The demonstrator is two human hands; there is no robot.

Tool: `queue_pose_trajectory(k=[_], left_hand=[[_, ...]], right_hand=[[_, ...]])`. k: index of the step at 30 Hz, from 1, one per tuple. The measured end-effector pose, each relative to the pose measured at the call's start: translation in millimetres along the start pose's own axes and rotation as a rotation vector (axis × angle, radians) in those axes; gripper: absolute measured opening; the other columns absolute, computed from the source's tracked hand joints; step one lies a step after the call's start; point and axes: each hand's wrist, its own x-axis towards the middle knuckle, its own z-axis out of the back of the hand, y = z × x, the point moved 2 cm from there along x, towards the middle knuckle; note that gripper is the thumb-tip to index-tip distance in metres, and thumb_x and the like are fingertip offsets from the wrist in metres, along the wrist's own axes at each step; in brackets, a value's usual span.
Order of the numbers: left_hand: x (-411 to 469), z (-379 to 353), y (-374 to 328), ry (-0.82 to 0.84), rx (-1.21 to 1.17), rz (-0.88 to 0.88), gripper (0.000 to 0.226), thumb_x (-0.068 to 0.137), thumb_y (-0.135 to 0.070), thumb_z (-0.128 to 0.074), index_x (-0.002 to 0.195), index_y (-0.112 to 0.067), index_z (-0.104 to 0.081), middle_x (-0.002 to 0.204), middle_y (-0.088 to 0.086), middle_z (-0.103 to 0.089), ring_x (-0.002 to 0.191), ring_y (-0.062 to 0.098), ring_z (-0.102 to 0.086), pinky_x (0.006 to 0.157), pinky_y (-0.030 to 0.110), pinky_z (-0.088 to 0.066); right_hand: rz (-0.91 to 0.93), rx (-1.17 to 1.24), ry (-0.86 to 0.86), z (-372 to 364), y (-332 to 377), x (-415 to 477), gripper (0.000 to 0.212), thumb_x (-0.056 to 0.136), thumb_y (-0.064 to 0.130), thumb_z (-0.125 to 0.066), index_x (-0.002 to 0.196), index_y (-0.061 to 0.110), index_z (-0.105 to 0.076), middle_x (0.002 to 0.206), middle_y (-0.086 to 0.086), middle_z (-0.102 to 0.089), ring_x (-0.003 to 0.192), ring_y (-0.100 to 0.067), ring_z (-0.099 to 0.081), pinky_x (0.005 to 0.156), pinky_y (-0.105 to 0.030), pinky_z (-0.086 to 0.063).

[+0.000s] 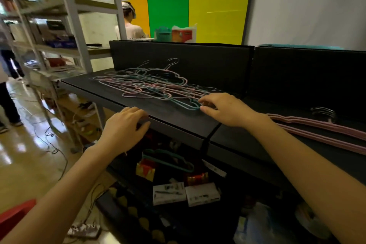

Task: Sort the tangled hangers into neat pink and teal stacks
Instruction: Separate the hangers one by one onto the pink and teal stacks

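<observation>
Hands at the tangle of thin wire hangers

The left hand rests with loosely bent fingers on the matte black table edge. Behind it lies the tangle of pink and teal loops. The right hand pinches a teal hanger at the tangle's near end. Far right lies a neat pink stack.

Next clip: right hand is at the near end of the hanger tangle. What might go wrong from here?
The teal hanger at the right hand's fingers looks interlaced with the tangled pile; pulling may drag pink ones along.
The pile lies close to the table's front edge, so dragged hangers might slide off.
The left hand rests on that edge, not the pile, so nothing steadies it.
</observation>
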Motion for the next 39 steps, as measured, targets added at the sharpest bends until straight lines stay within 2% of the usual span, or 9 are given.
queue_pose_trajectory(k=[4,11,15,18,22,27,33,39], left_hand=[[7,-2,39,-0.020,-0.016,0.043,0.035,0.091,-0.035,-0.048,0.120,-0.017,-0.056,0.118,0.001,-0.059,0.113,0.021,-0.051,0.086,0.035,-0.047],[50,-17,107,-0.055,-0.011,0.031,0.032,0.090,-0.034,-0.050,0.115,-0.017,-0.059,0.112,0.002,-0.061,0.108,0.021,-0.053,0.081,0.037,-0.048],[91,-31,145,-0.090,-0.061,0.029,0.030,0.089,-0.034,-0.051,0.113,-0.018,-0.060,0.111,0.000,-0.061,0.105,0.019,-0.053,0.079,0.034,-0.048],[123,-39,172,-0.073,-0.078,0.000,0.030,0.089,-0.035,-0.051,0.113,-0.019,-0.060,0.112,-0.001,-0.061,0.105,0.018,-0.054,0.083,0.035,-0.049],[156,-44,208,-0.091,-0.083,-0.018,0.030,0.089,-0.035,-0.052,0.112,-0.018,-0.061,0.113,0.000,-0.061,0.103,0.018,-0.055,0.083,0.036,-0.050],[189,-57,236,-0.083,-0.155,-0.033,0.030,0.087,-0.034,-0.054,0.112,-0.018,-0.061,0.108,0.002,-0.061,0.088,0.016,-0.059,0.079,0.038,-0.053],[229,-75,258,-0.106,-0.181,-0.087,0.032,0.088,-0.033,-0.054,0.115,-0.016,-0.059,0.113,0.005,-0.060,0.100,0.019,-0.055,0.080,0.035,-0.048],[270,-94,293,-0.121,-0.225,-0.149,0.032,0.088,-0.031,-0.054,0.115,-0.014,-0.059,0.113,0.006,-0.060,0.105,0.021,-0.053,0.082,0.036,-0.045]], right_hand=[[-0.011,-0.004,-0.006,-12,15,50,0.040,0.096,0.035,-0.046,0.132,0.019,-0.049,0.127,-0.003,-0.056,0.111,-0.018,-0.054,0.093,-0.035,-0.046],[-0.089,0.004,-0.035,-31,20,141,0.042,0.093,0.037,-0.050,0.130,0.018,-0.050,0.128,-0.004,-0.056,0.112,-0.021,-0.054,0.094,-0.039,-0.047],[-0.149,-0.049,-0.038,-41,13,199,0.055,0.090,0.045,-0.052,0.136,0.015,-0.044,0.134,-0.005,-0.050,0.120,-0.022,-0.049,0.098,-0.040,-0.044],[-0.220,-0.110,-0.018,-49,6,239,0.062,0.087,0.052,-0.054,0.135,0.013,-0.044,0.132,-0.008,-0.048,0.117,-0.025,-0.048,0.094,-0.039,-0.044],[-0.320,-0.166,0.030,-60,-4,277,0.084,0.079,0.063,-0.057,0.141,0.010,-0.034,0.141,-0.010,-0.041,0.125,-0.028,-0.043,0.098,-0.040,-0.041],[-0.402,-0.253,0.114,-68,-8,301,0.091,0.068,0.072,-0.060,0.134,0.013,-0.042,0.131,-0.007,-0.047,0.115,-0.026,-0.049,0.088,-0.039,-0.046],[-0.439,-0.384,0.074,-71,-11,311,0.087,0.063,0.077,-0.059,0.126,0.018,-0.049,0.117,-0.003,-0.051,0.102,-0.021,-0.051,0.077,-0.034,-0.045],[-0.539,-0.350,-0.001,-59,-10,296,0.093,0.061,0.074,-0.063,0.135,0.023,-0.042,0.130,0.001,-0.048,0.113,-0.020,-0.051,0.087,-0.035,-0.046]])
